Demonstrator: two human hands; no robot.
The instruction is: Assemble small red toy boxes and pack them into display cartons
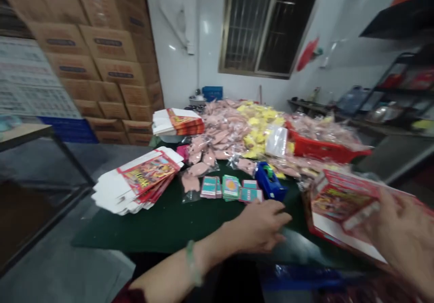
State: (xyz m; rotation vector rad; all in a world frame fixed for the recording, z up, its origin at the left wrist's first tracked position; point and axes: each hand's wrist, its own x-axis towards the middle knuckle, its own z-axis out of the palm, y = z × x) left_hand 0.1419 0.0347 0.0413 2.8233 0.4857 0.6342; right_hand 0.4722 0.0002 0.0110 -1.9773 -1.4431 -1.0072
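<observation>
My left hand (262, 226), with a pale green bracelet on its wrist, hovers over the near edge of the green table. Its fingers are loosely bent and apart, with nothing between them. At the right, my right hand (398, 230) is blurred and grips a small red printed box (346, 199) above or inside a larger red and white carton; which one I cannot tell. A blue tape dispenser (269, 181) stands just beyond my left hand. Beside it lie small stacks of cards (231, 187) in teal, green and pink.
Flat printed cartons (145, 176) lie fanned at the left, with another stack (179, 121) behind. Bagged pink pieces (220, 131) and yellow pieces (259, 122) heap up at the back. A red basket (328, 149) holds more bags. Brown boxes (111, 45) are stacked by the wall.
</observation>
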